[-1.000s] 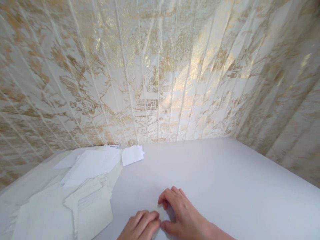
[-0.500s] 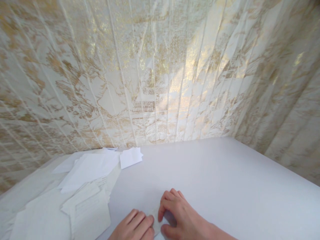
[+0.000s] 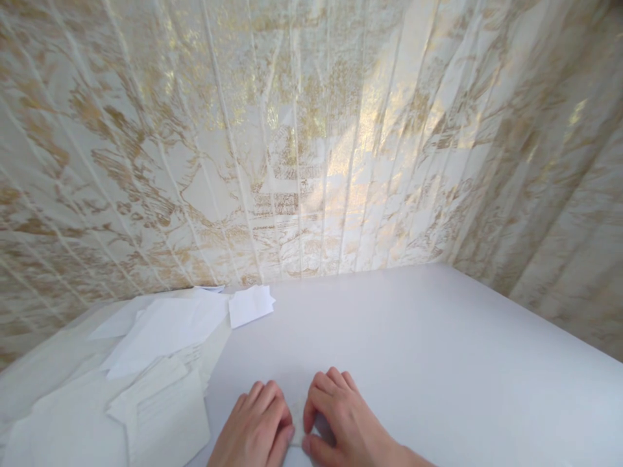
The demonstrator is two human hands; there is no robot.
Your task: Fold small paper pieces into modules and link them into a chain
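Note:
A small piece of pale paper (image 3: pixel 298 421) lies on the table at the bottom middle, mostly covered by my two hands. My left hand (image 3: pixel 256 421) is closed at its left side, with thumb and bent fingers against the paper. From the right, my right hand (image 3: pixel 343 418) curls over, thumb and index finger closed on the paper's other edge. Only a narrow strip shows between the hands, so its full shape is hidden.
Loose sheets (image 3: pixel 168 421), some with faint writing, spread over the table's left side. White sheets (image 3: pixel 160 327) lie behind them, beside a small stack of white paper (image 3: pixel 252 306). A gold-patterned curtain (image 3: pixel 311 162) hangs along the back of the white table (image 3: pixel 438 350).
My left hand has moved up a little and turned, showing more of its back and thumb. My right hand has shifted slightly left. The view has moved a little.

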